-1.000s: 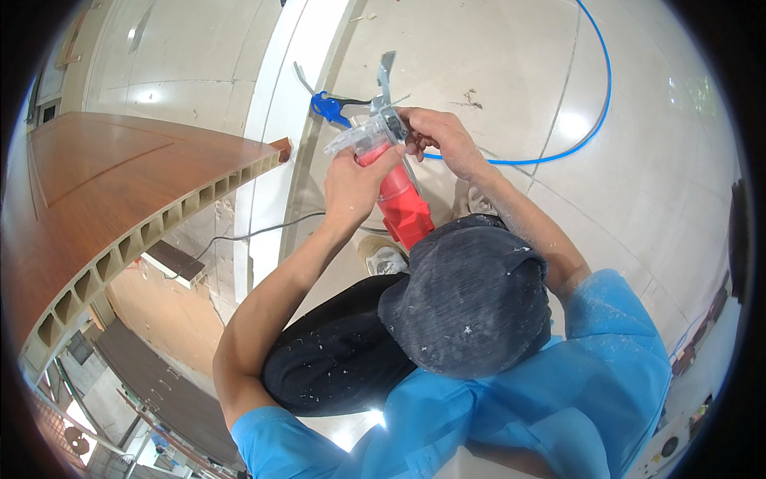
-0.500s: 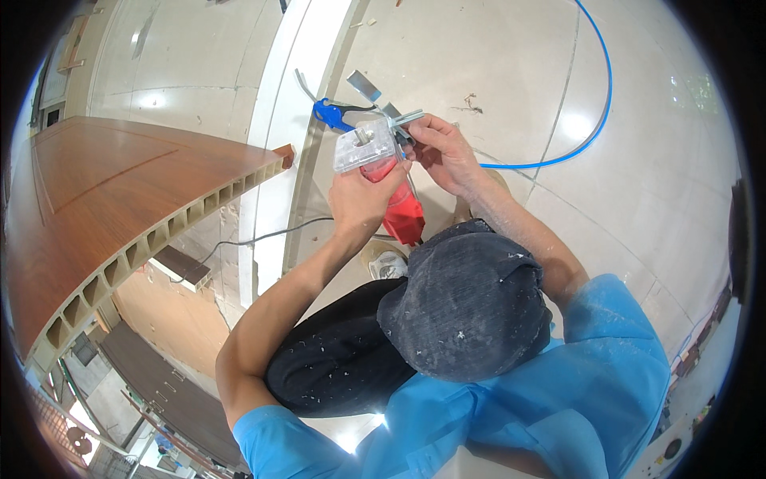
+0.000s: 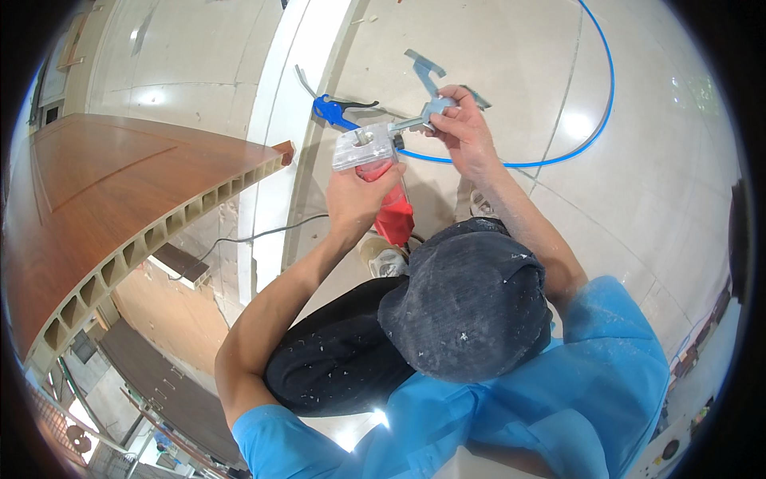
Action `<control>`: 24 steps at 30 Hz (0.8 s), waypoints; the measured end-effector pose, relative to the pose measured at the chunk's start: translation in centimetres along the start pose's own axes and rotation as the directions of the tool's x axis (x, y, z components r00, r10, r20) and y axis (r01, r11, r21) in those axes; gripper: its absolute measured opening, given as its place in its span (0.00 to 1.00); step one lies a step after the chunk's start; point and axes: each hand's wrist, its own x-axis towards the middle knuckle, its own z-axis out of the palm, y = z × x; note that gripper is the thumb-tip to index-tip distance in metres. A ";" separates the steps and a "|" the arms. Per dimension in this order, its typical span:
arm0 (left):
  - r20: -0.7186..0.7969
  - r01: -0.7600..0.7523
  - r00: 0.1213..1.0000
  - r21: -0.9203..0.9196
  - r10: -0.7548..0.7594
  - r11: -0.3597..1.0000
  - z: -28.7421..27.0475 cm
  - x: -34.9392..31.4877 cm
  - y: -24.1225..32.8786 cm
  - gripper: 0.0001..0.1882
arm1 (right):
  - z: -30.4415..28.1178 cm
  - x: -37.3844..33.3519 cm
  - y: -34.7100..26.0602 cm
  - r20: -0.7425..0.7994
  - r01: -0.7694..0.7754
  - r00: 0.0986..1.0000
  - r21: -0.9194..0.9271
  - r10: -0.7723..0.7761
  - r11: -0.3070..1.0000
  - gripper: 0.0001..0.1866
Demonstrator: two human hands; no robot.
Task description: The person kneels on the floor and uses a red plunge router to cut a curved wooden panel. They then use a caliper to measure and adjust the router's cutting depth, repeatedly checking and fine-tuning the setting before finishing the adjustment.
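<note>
My left hand (image 3: pixel 351 199) is wrapped round a red trim router (image 3: pixel 395 220), whose clear square base (image 3: pixel 349 152) faces up with a round opening in it. A small black knob (image 3: pixel 399 141) sits at the base's right side. My right hand (image 3: pixel 465 136) pinches a grey metal guide bracket (image 3: pixel 436 107) with flat, bent ends. The bracket's thin arm reaches the right edge of the base; I cannot tell whether it is attached. Just beyond the base lies a blue air blow gun (image 3: pixel 325 110) with a black lever.
A blue hose (image 3: pixel 610 88) curves over the tiled floor (image 3: pixel 638 207) at right. At left, a brown hollow-core panel (image 3: pixel 120 184) juts out beside a white sill (image 3: pixel 275 120). A dark cord (image 3: pixel 271 233) runs toward the router. My shoes (image 3: pixel 387 262) are under the router.
My right hand has moved right and away with the bracket, which has swung out from the router's side. My left hand and the router have barely moved.
</note>
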 end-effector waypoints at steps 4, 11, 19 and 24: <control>0.008 -0.024 1.000 -0.142 0.026 0.990 0.1 0.6 -1.2 0.25 | -1.2 -0.1 -3.2 0.102 0.133 0.989 -0.297 -0.107 0.946 0.22; 0.066 0.034 0.998 -0.426 -0.006 0.904 0.2 1.8 -2.7 0.23 | -1.5 -1.6 -6.7 0.329 0.452 0.840 -0.864 -0.431 0.221 0.20; 0.223 0.269 0.958 -0.504 -0.178 0.821 -1.1 2.9 -3.2 0.22 | -0.7 -2.3 -7.2 0.443 0.546 0.788 -0.824 -0.428 0.153 0.22; 0.218 0.285 0.955 -0.499 -0.200 0.819 -1.0 2.9 -3.9 0.22 | 0.3 -2.0 -6.4 0.320 0.526 0.826 -0.734 -0.464 0.430 0.22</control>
